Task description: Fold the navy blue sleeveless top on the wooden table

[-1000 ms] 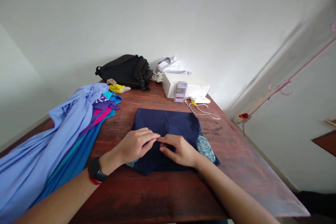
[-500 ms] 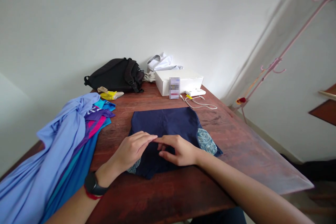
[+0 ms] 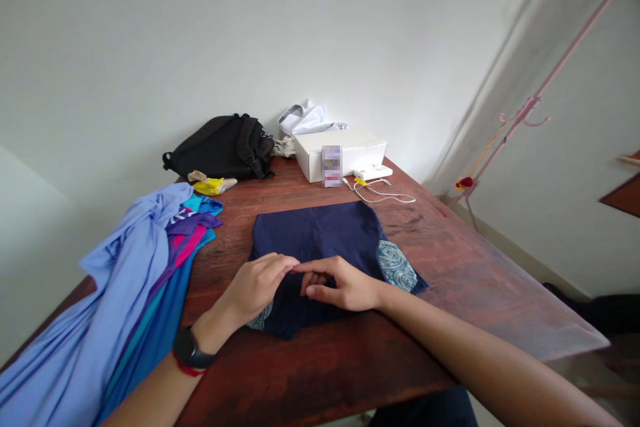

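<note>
A dark navy garment (image 3: 315, 230) with blue-and-white paisley panels (image 3: 396, 265) lies folded on the wooden table, and both hands hover over or rest on its near half; the frames do not settle which. My left hand (image 3: 263, 283), with a black band on the wrist, has its fingers pressed together at the tip of my right index finger. On my right hand (image 3: 345, 285) the index finger stretches out to the left, the thumb stands apart and the other fingers curl loosely. No cloth shows between the right hand's fingers.
Loose clothes (image 3: 135, 260) in light blue, purple and pink cover the table's left side. Behind are a black backpack (image 3: 215, 147), a white box (image 3: 345, 143), a power strip (image 3: 373, 174) and a white cable (image 3: 385, 199). A pink rack (image 3: 565, 63) stands right of the table (image 3: 480, 300).
The view has shifted slightly. Both hands keep nearly the same pose, fingertips meeting, and the navy garment lies as it did.
</note>
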`<action>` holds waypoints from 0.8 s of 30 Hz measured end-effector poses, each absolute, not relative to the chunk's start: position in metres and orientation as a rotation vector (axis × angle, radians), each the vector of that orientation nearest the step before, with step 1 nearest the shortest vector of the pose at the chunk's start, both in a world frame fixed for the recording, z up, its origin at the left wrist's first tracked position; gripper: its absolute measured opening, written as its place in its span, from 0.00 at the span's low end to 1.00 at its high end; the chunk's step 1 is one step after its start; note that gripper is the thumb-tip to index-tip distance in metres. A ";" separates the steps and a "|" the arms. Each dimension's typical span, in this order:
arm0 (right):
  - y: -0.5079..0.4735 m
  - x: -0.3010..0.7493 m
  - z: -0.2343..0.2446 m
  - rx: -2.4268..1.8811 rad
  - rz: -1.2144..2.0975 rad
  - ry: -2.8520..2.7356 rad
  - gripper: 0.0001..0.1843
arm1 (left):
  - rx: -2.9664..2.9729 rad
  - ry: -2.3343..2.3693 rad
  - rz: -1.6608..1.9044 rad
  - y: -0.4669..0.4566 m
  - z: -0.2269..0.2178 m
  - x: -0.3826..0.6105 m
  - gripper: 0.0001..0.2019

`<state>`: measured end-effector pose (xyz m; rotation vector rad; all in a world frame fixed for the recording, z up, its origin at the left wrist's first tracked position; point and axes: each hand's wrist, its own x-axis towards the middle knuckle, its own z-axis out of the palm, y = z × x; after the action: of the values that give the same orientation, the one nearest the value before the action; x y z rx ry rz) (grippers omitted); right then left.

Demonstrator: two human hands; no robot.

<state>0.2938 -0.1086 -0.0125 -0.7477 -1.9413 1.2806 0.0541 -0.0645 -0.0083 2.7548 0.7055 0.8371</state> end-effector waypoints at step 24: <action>-0.109 0.292 -0.015 -0.710 1.295 -1.961 0.28 | 2.562 0.804 0.728 -0.067 -0.008 0.056 0.12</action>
<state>0.2923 -0.1090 -0.0147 -0.7098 -1.9611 1.2950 0.0559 -0.0670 -0.0080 2.5625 0.8042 0.7277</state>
